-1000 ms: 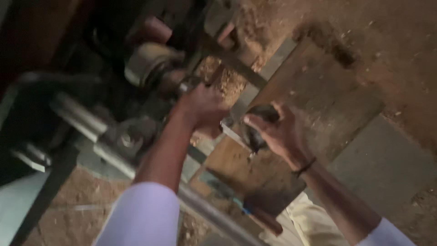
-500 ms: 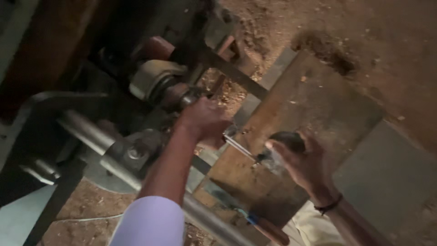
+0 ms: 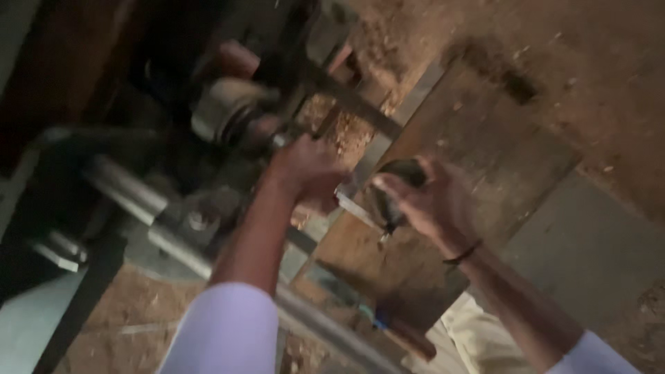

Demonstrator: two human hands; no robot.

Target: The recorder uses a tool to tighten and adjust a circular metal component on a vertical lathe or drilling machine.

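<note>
Lathe-like machine (image 3: pixel 208 125) fills upper left: dark frame, pale round spindle head (image 3: pixel 228 111), grey steel bars (image 3: pixel 131 190) running diagonally below it. Wood shavings (image 3: pixel 346 131) heaped beside the spindle; floor dusted with sawdust. Flat wooden board (image 3: pixel 485 138) lies right of the machine, worn brown, speckled with chips.

Dark rounded piece (image 3: pixel 398 176) sits just over the board's near edge, between both hands; blurred, material unclear. A thin metal strip (image 3: pixel 357 208) juts from beneath it.

Left hand (image 3: pixel 308 170) reaches forward, fingers curled shut near the spindle end; what it grips is hidden. Right hand (image 3: pixel 426 197) cups the dark rounded piece, fingers wrapped over its top, dark band on wrist. A wooden-handled tool (image 3: pixel 409 336) lies lower centre
</note>
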